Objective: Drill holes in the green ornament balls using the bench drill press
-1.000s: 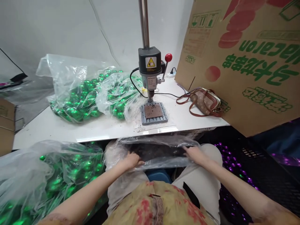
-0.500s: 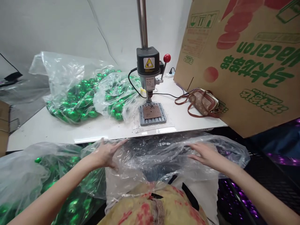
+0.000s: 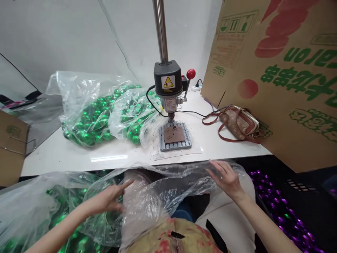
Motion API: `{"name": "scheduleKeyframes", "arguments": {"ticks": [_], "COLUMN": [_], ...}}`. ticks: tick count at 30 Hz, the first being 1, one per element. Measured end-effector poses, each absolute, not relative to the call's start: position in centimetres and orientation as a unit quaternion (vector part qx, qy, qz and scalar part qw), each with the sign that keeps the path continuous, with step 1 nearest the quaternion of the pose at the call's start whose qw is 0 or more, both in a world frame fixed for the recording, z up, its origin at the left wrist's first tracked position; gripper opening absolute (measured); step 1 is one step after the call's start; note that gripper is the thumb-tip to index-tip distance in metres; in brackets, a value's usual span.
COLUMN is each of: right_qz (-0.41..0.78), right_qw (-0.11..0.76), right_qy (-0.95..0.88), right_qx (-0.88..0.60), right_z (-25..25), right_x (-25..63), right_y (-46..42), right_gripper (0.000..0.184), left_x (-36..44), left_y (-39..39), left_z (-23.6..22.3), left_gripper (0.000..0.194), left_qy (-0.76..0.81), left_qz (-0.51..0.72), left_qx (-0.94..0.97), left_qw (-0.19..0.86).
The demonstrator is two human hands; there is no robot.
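A clear plastic bag [image 3: 150, 207] lies loosely across my lap, its far edge rising toward the table. My left hand [image 3: 112, 198] is over the left part of the plastic, index finger stretched out and thumb apart. At the bag's right end, my right hand [image 3: 226, 179] has straight fingers, the thumb apart from them; its fingertips are by the film near the table's front edge. Neither hand visibly pinches the film. Shiny green balls [image 3: 79, 244] fill the plastic at lower left, beside and under my left forearm.
On the white table [image 3: 65, 158] stands a small bench drill [image 3: 168, 80] above a brown plate [image 3: 174, 134] scattered with dark bits. Bagged green balls [image 3: 97, 109] lie left of it, a handbag [image 3: 238, 123] right. A big cardboard box [image 3: 237, 63] leans behind. Purple balls [image 3: 279, 203] are at lower right.
The plastic's right end has moved left, uncovering part of my lap and more purple balls. My left hand has moved down and left; the right hand has turned more upright. The view has shifted slightly.
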State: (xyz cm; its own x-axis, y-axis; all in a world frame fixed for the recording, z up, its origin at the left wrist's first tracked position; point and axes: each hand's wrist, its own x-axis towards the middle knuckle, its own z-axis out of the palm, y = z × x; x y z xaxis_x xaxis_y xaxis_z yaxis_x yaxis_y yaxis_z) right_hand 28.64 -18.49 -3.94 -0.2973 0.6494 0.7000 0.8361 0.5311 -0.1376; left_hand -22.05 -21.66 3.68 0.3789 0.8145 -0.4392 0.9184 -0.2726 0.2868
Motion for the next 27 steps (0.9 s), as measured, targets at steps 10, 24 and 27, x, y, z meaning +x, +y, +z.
{"name": "scheduleKeyframes", "arguments": {"ticks": [10, 24, 27], "right_qz": [-0.161, -0.053, -0.025], "right_qw": [0.350, 0.435, 0.458], "right_qy": [-0.855, -0.808, -0.780], "right_qx": [-0.348, -0.393, -0.425], "right_z": [-6.5, -7.0, -6.3], "right_x": [23.1, 17.5, 17.3], "right_y": [-14.8, -17.7, -19.1], "right_gripper": [0.026, 0.047, 0.047], "left_x": [-11.8, -9.0, -9.1], "left_y": [-12.5, -13.2, -13.9], "left_z": [1.3, 0.1, 1.7], "left_gripper": [0.064, 0.022, 0.022], "left_qy": [0.551, 0.451, 0.432], "left_qz": [0.149, 0.314, 0.336], "left_qx": [0.817, 0.820, 0.821], "left_qw": [-0.086, -0.157, -0.164]}}
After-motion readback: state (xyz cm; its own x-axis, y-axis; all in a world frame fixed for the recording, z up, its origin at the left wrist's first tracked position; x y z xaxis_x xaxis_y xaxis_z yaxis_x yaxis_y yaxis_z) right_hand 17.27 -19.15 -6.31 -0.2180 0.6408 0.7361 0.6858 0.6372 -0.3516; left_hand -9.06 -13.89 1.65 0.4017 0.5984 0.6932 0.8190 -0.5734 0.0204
